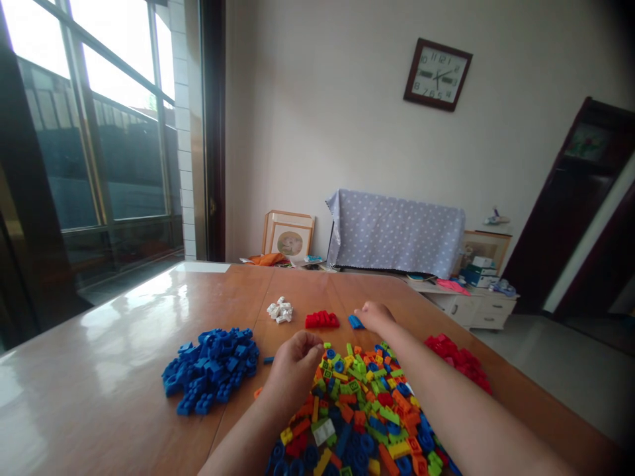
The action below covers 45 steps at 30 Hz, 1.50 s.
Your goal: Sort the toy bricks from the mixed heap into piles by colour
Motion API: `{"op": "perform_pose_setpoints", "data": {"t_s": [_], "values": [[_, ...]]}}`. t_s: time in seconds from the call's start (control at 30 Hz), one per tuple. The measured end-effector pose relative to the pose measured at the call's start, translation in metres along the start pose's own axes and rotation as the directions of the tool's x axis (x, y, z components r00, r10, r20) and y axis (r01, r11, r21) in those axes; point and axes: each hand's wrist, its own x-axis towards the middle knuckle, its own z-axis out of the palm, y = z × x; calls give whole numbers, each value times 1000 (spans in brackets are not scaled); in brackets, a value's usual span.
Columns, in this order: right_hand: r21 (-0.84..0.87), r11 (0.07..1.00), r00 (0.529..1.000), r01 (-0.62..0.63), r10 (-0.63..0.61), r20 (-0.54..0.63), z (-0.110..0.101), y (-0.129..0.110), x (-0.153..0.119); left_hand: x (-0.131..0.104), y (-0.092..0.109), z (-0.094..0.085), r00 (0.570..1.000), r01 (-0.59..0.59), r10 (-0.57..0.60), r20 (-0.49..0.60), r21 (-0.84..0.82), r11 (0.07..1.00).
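My left hand is closed in a pinch at the far left edge of a mixed pile of toy building bricks; whatever its fingertips hold is hidden. On the far side of that pile, my right hand has its fingers drawn together right by a small group of blue bricks. Whether a brick sits between those fingertips I cannot tell. Left of the blue group lies a row of red bricks, and farther left a small heap of white bricks.
A large heap of blue bricks lies on the wooden table at left. Another red heap is at right, partly behind my right forearm. Beyond the table stand a cloth-covered object and a white cabinet.
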Motion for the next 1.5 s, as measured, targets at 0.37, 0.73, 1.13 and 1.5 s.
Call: {"op": "perform_pose_setpoints", "data": {"t_s": [0.37,0.73,1.13,1.5], "values": [[354,927,987,123,-150,50,-50,35,-83,-3,6,1,999,-50,49,15,79,996],[370,899,942,236,-305,140,-26,60,-116,-8,16,-3,997,-74,72,17,313,947],[139,906,882,400,-422,209,-33,58,-130,-21,20,8,930,-336,123,346,667,665],[172,885,866,432,-461,194,-33,48,-130,-25,15,10,887,-427,122,445,690,584]]}}
